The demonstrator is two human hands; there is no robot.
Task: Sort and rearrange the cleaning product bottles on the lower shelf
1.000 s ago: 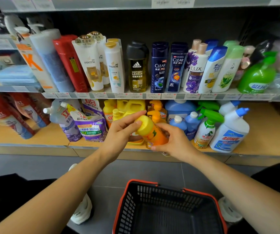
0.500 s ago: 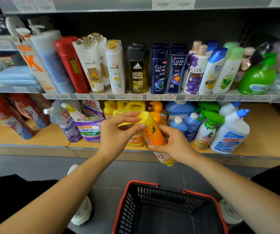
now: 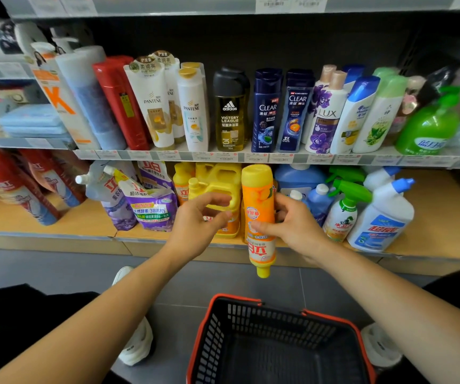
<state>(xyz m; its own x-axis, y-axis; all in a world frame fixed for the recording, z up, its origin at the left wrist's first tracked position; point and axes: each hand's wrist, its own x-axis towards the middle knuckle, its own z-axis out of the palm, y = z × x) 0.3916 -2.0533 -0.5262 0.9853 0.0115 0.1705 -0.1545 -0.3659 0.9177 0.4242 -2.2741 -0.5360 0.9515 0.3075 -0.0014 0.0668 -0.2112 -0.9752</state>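
Note:
An orange bottle (image 3: 257, 206) hangs upside down in front of the lower shelf (image 3: 57, 221), its yellow cap pointing at the floor. My right hand (image 3: 287, 220) grips it round the middle. My left hand (image 3: 198, 221) hovers just left of the bottle with loosely curled fingers and holds nothing. Behind the hands stand a yellow jug (image 3: 217, 178), smaller yellow bottles (image 3: 181, 181), blue bottles (image 3: 316, 198), a green-trigger spray bottle (image 3: 342, 214) and a white toilet-cleaner bottle (image 3: 381, 217). Purple refill pouches (image 3: 151, 206) lean at the left.
A red and black shopping basket (image 3: 275, 342) sits on the grey floor below my arms. The upper shelf (image 3: 251, 156) carries shampoo and body-wash bottles. Red bottles (image 3: 10, 187) lean at the lower shelf's far left. Bare wood shows at the shelf's right end (image 3: 439, 217).
The orange bottle has turned from tilted to fully upside down in my right hand. My left hand has let go of its top end and drawn back to the left.

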